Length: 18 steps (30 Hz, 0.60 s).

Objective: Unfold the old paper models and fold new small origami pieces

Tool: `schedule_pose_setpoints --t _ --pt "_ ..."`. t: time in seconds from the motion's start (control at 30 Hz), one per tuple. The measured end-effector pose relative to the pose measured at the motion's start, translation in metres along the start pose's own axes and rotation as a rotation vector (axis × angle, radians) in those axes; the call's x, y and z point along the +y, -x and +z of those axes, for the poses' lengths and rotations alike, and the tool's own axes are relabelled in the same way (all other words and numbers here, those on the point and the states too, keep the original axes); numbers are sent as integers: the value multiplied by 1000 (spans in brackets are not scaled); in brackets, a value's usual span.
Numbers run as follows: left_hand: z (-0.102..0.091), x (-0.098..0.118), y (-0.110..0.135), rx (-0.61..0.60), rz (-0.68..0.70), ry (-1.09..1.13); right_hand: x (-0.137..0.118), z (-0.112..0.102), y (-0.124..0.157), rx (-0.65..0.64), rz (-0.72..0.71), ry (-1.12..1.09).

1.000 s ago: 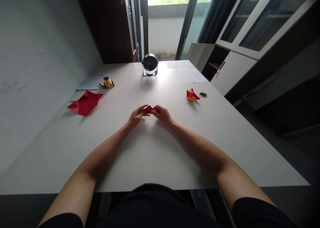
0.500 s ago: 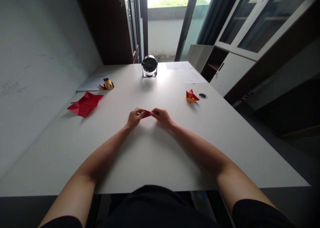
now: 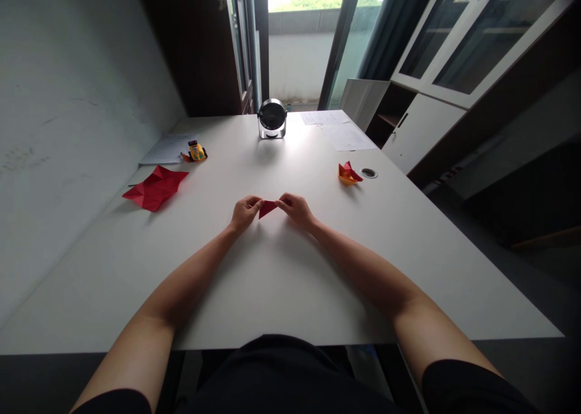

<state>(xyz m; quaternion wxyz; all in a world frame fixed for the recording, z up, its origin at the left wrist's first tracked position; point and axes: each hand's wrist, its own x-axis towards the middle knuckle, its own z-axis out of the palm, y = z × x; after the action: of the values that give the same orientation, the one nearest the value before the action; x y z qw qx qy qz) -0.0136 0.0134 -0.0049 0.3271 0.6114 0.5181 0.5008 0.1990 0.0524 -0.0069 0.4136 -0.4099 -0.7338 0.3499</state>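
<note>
A small folded piece of red paper (image 3: 267,207) is held just above the white table (image 3: 272,281) at its middle. My left hand (image 3: 245,212) pinches its left end with fingers closed. My right hand (image 3: 295,209) pinches its right end the same way. The paper hangs as a small triangle between the two pinches, its point turned down toward me. Both forearms reach forward over the table.
A creased red paper sheet (image 3: 155,187) lies at the left. A yellow toy (image 3: 196,151) sits on white papers behind it. A small round fan (image 3: 272,118) stands at the far edge. An orange-red folded figure (image 3: 348,173) lies by a cable hole (image 3: 368,173).
The small red paper has changed shape between my fingers, from a flat strip to a hanging triangle. Both hands stayed at the same spot, with the fingertips shifting slightly.
</note>
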Motion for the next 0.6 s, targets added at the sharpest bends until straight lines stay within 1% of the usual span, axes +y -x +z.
schedule_pose_setpoints --t 0.2,0.33,0.5,0.6 --pt "2 0 1 -38 7 56 0 -2 -2 30 62 -164" --pt "3 -3 1 -61 -1 76 4 -2 -4 13 53 -293" --pt "4 -3 1 -113 -29 165 3 -1 -5 46 41 -278" --pt "4 -3 0 -112 -40 205 -2 -1 -4 32 56 -326"
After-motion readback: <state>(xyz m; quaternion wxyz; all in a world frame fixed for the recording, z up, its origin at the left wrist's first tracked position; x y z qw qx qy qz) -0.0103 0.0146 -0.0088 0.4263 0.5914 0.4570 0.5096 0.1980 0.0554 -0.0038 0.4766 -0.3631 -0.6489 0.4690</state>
